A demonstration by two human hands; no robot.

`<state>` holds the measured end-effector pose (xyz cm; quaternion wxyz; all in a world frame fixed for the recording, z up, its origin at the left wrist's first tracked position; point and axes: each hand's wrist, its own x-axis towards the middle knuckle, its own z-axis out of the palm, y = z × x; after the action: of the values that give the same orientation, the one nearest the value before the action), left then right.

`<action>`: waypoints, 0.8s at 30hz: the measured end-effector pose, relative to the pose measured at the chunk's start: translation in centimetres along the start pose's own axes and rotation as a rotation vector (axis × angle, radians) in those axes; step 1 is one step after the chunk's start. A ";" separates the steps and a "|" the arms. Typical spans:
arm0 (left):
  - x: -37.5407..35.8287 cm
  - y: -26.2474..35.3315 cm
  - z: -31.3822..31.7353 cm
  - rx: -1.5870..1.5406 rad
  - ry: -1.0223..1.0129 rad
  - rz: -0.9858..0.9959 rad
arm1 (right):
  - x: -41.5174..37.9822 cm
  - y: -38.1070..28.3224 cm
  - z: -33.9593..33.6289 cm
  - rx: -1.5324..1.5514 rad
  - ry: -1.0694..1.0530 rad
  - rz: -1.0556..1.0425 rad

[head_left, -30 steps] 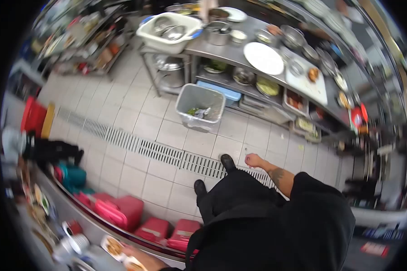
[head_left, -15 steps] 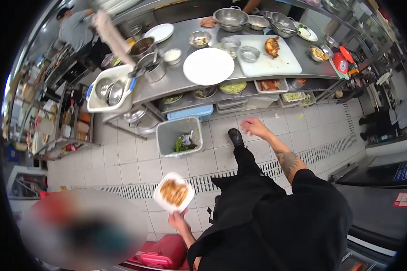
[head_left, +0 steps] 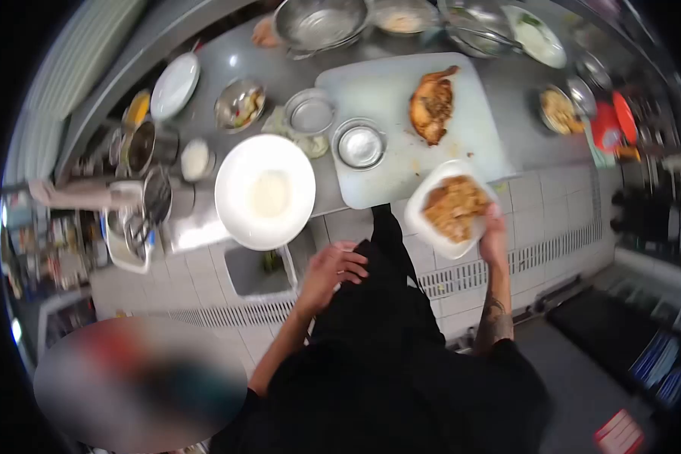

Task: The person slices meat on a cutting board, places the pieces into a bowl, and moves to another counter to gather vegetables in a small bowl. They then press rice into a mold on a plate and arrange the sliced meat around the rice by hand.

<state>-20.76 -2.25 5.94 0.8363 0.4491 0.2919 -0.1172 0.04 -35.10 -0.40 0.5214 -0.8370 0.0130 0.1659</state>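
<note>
My right hand (head_left: 493,240) grips the right rim of a squarish white bowl (head_left: 415,221), which holds brown pieces of cooked food (head_left: 456,208). The bowl is in the air at the near edge of a white cutting board (head_left: 397,181). My left hand (head_left: 333,274) is open and holds nothing, its fingers loosely bent in front of my black apron. A roasted piece of poultry (head_left: 431,110) lies on the board, with a small metal bowl (head_left: 361,146) at the board's left side. Left of the board is a large white plate (head_left: 299,163) on the metal counter.
Metal colanders and bowls (head_left: 321,26) line the back of the counter (head_left: 204,68). A red kitchen scale (head_left: 607,127) stands at the right. Below the counter's edge is a grey bin (head_left: 242,274) with greens in it. Another person's arm (head_left: 83,197) reaches in from the left, over metal pots.
The white bowl of food has passed from my left hand to my right and is now over by the counter. My left hand is now empty. My view has moved closer to the counter.
</note>
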 end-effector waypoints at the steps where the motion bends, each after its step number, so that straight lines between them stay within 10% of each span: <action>1: 0.5 -0.8 -1.5 -0.200 0.140 -0.091 | 1.3 -0.6 -1.9 -0.109 0.091 -0.095; 5: 1.3 0.1 -6.7 -0.369 0.507 0.028 | 6.3 -3.1 -4.7 0.325 0.017 -0.018; 10: 3.5 -1.6 -11.2 -0.441 0.808 0.199 | 8.0 -1.9 -5.0 0.061 -0.067 0.064; 14: 0.0 0.7 -22.9 0.214 0.996 0.290 | 7.6 -1.9 -0.7 0.212 -0.183 0.003; 19: 0.5 3.8 -34.6 0.315 0.944 0.277 | 8.4 -2.6 -0.7 0.138 -0.159 -0.011; 24: -1.1 5.1 -29.4 0.069 0.884 0.373 | 11.2 -2.3 -2.6 0.145 -0.157 -0.059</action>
<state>-30.59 24.70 -2.44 0.6236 0.5279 0.5299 0.2273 11.81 -34.64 -0.62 0.5844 -0.7816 -0.0405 0.2144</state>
